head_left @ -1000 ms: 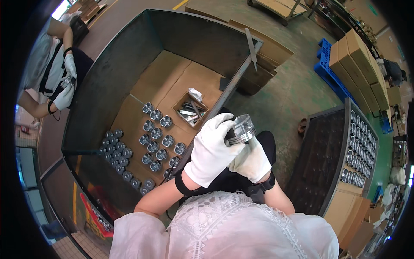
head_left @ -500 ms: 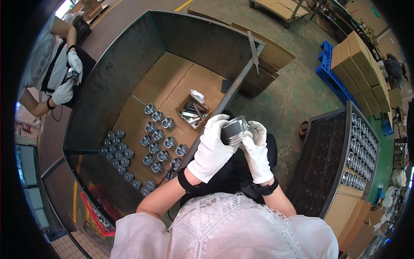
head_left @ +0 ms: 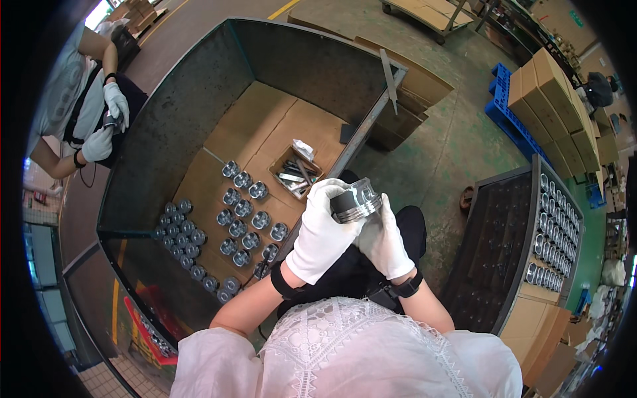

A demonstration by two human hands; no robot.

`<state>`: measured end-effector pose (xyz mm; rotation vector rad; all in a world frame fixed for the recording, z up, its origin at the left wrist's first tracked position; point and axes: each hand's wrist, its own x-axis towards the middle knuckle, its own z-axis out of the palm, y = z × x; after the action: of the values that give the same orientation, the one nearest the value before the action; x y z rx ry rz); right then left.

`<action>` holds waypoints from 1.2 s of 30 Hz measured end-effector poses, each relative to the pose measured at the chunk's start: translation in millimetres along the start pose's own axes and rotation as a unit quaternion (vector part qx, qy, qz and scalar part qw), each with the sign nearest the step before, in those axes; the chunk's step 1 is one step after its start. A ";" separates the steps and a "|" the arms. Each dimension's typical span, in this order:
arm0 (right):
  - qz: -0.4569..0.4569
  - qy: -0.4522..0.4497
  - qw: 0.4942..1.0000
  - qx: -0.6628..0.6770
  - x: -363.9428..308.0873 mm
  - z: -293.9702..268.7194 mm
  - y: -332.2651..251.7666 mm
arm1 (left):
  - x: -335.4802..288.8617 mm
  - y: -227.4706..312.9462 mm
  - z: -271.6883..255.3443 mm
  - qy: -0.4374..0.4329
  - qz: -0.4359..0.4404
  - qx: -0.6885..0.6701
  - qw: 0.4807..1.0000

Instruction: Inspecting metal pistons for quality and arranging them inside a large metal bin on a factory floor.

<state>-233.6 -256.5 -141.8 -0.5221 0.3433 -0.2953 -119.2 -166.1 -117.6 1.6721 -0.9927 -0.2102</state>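
Note:
Between my two gloved hands is a metal engine piston (head_left: 355, 202), with a dark grey skirt patch and shiny ring grooves along its lower edge. My left hand (head_left: 322, 232) is closed round its left side. My right hand (head_left: 386, 244) holds it from below and the right, and some of its fingers are hidden behind the piston. To the left, on the cardboard-lined floor of a metal bin (head_left: 166, 93), several more pistons (head_left: 243, 207) stand in rows. A tighter cluster of pistons (head_left: 180, 232) sits farther left.
A small cardboard box (head_left: 294, 174) of tools and a white crumpled item lies in the bin. At the right, a rack (head_left: 504, 245) carries rows of pistons. Stacked cartons (head_left: 547, 99) rest on a blue pallet (head_left: 507, 109). Another gloved person (head_left: 73, 99) handles a part at the left.
The piston has been tilted and turned in my hands, showing its ring grooves more plainly. My right hand has slid lower and left, under it.

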 end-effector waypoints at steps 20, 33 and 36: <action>-0.018 -0.020 0.996 0.079 -1.7 16.3 -13.3 | 7.0 12.6 -13.4 0.009 0.037 0.052 0.998; -0.278 0.205 0.812 -0.471 0.9 31.1 8.2 | 1.2 -8.3 -10.3 -0.041 0.026 0.111 0.993; -0.303 0.230 0.764 -0.521 2.6 30.5 10.7 | -0.5 -9.0 -9.8 -0.044 0.015 0.112 0.993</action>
<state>-217.4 -235.3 -123.3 -1.6998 0.8275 -0.8859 -109.2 -158.6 -122.1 1.8628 -1.1409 -0.1573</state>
